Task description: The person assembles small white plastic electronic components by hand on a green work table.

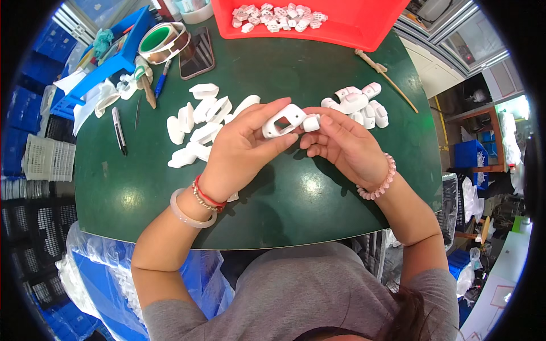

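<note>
Over the middle of the green table, my left hand point(250, 133) is closed on a white plastic housing point(284, 120) with a rectangular opening and a small dark hole. My right hand point(347, 142) pinches a small white plastic piece point(311, 123) between thumb and fingers, close beside the right end of the housing. Whether the two parts touch is hard to tell. A loose group of similar white housings point(185, 117) lies left of my left hand, partly hidden by it. Beyond my right hand sits a pile of white pieces point(354, 102), some showing reddish parts.
At the back, a red bin point(347, 35) holds many small white pieces point(274, 24). A wooden stick point(400, 90) lies at the right. Toward the left are a phone point(197, 54), a tape roll point(156, 40), a blue pen point(162, 79), a utility knife point(119, 131) and a blue tray point(116, 62).
</note>
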`<act>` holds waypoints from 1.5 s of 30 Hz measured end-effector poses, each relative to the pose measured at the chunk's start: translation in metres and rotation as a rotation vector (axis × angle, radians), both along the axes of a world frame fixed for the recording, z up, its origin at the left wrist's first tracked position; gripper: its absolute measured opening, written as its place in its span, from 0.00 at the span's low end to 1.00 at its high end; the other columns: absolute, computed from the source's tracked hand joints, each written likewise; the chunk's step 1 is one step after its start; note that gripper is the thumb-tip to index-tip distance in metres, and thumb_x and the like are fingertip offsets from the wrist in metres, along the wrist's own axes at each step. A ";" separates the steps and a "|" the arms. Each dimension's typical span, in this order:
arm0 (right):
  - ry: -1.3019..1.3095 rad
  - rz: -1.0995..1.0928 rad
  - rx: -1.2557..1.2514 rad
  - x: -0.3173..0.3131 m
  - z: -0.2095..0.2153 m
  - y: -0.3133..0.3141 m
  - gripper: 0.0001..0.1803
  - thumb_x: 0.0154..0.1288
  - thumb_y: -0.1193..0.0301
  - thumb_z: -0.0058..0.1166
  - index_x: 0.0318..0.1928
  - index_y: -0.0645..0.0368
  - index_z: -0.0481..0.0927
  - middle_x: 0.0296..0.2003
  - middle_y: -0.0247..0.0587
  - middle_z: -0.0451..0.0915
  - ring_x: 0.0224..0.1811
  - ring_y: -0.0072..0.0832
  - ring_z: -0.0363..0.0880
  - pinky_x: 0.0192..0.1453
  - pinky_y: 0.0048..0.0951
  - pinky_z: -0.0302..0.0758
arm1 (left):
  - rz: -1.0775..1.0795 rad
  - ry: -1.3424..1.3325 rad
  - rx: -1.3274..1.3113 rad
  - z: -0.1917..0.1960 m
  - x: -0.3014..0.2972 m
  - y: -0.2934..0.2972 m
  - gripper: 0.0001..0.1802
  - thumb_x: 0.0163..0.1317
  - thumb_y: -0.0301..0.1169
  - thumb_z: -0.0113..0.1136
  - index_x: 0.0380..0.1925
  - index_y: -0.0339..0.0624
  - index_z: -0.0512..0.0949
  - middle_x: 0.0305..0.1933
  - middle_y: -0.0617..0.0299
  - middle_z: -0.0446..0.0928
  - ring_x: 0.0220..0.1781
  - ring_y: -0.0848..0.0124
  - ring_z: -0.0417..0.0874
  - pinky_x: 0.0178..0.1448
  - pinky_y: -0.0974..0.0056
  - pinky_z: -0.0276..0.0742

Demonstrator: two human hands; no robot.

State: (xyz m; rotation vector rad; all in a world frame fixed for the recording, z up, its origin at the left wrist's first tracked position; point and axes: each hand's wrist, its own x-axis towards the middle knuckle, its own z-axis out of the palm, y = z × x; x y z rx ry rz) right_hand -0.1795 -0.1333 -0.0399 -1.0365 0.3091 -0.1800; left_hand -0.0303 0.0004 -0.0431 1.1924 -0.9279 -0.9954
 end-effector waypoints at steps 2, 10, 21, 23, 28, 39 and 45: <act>0.015 -0.044 -0.016 -0.001 -0.001 0.000 0.19 0.69 0.64 0.37 0.54 0.63 0.67 0.45 0.40 0.74 0.41 0.22 0.73 0.45 0.22 0.71 | 0.043 -0.149 -0.010 0.000 -0.003 0.000 0.30 0.54 0.16 0.56 0.58 0.37 0.61 0.50 0.60 0.71 0.50 0.74 0.74 0.51 0.72 0.72; 0.010 -0.152 0.024 0.002 0.002 0.013 0.16 0.70 0.65 0.37 0.49 0.65 0.68 0.45 0.42 0.73 0.47 0.26 0.74 0.53 0.27 0.71 | 0.150 -0.620 -0.200 0.001 -0.007 0.004 0.20 0.50 0.18 0.61 0.46 0.36 0.73 0.45 0.58 0.71 0.46 0.72 0.75 0.50 0.70 0.74; 0.007 -0.033 0.172 -0.004 -0.001 0.005 0.15 0.67 0.69 0.43 0.45 0.69 0.73 0.44 0.47 0.76 0.47 0.30 0.75 0.55 0.31 0.71 | 0.166 -0.676 -0.107 0.006 -0.009 0.006 0.21 0.47 0.22 0.65 0.45 0.39 0.75 0.38 0.59 0.73 0.39 0.72 0.75 0.41 0.71 0.74; 0.011 -0.011 0.170 -0.004 -0.001 0.003 0.15 0.66 0.69 0.44 0.46 0.70 0.73 0.44 0.47 0.76 0.47 0.30 0.75 0.55 0.31 0.71 | 0.149 -0.659 -0.110 0.005 -0.010 0.006 0.21 0.48 0.22 0.64 0.46 0.40 0.75 0.36 0.60 0.74 0.37 0.73 0.75 0.38 0.71 0.74; 0.036 0.006 0.097 -0.005 0.003 0.002 0.16 0.66 0.70 0.44 0.47 0.71 0.73 0.45 0.48 0.75 0.47 0.30 0.75 0.55 0.32 0.71 | 0.144 -0.644 -0.088 0.003 -0.009 0.006 0.22 0.47 0.22 0.64 0.46 0.41 0.76 0.35 0.61 0.74 0.35 0.74 0.75 0.37 0.72 0.73; 0.079 -0.071 -0.227 -0.005 0.002 0.009 0.16 0.65 0.69 0.48 0.47 0.68 0.74 0.41 0.41 0.78 0.42 0.23 0.76 0.50 0.24 0.72 | 0.240 -0.651 -0.186 -0.002 -0.009 0.004 0.19 0.47 0.25 0.65 0.42 0.38 0.76 0.30 0.60 0.74 0.29 0.73 0.74 0.33 0.70 0.70; -0.033 -0.166 -0.131 -0.005 0.005 0.012 0.16 0.64 0.69 0.49 0.47 0.68 0.74 0.42 0.41 0.77 0.42 0.23 0.75 0.49 0.23 0.71 | 0.035 -0.067 -0.031 0.000 -0.006 0.005 0.20 0.60 0.31 0.55 0.51 0.36 0.70 0.44 0.61 0.74 0.43 0.74 0.75 0.49 0.71 0.72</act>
